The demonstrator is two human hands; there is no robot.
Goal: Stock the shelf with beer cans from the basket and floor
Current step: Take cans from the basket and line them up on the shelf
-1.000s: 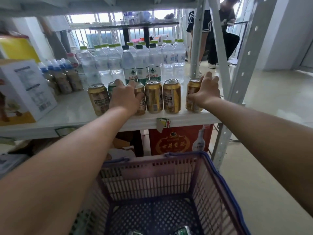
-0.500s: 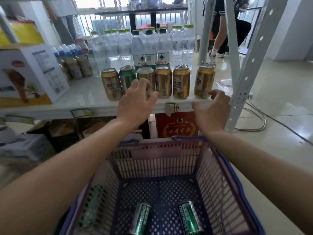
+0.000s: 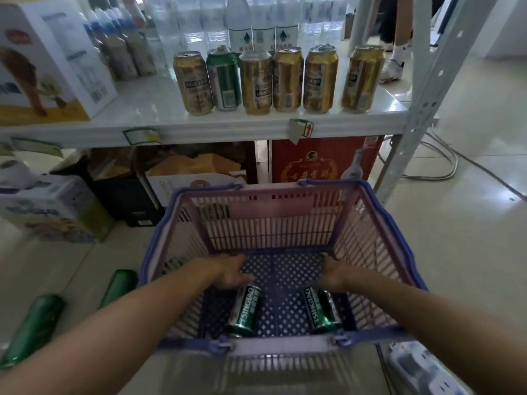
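Two green Tsingtao cans lie on their sides in the pink and blue basket (image 3: 285, 186). My left hand (image 3: 232, 270) is down inside the basket, fingers touching the top end of the left can (image 3: 244, 310). My right hand (image 3: 335, 273) reaches the top end of the right can (image 3: 320, 309). Neither can is lifted. Two more green cans (image 3: 32, 329) (image 3: 119, 286) lie on the floor left of the basket. On the white shelf (image 3: 228, 126) stands a row of several gold cans (image 3: 286, 79) and one green can (image 3: 224, 78).
Water bottles (image 3: 242, 21) stand behind the can row, and a white and yellow box (image 3: 48, 64) sits at the shelf's left. Boxes fill the space under the shelf. A grey shelf upright (image 3: 422, 89) rises at right, with cables (image 3: 445, 163) on the floor behind it. A person's leg (image 3: 399, 41) is behind.
Both hands left the cans on the shelf and dropped into the basket, down to the two green cans. My view tilted downward.
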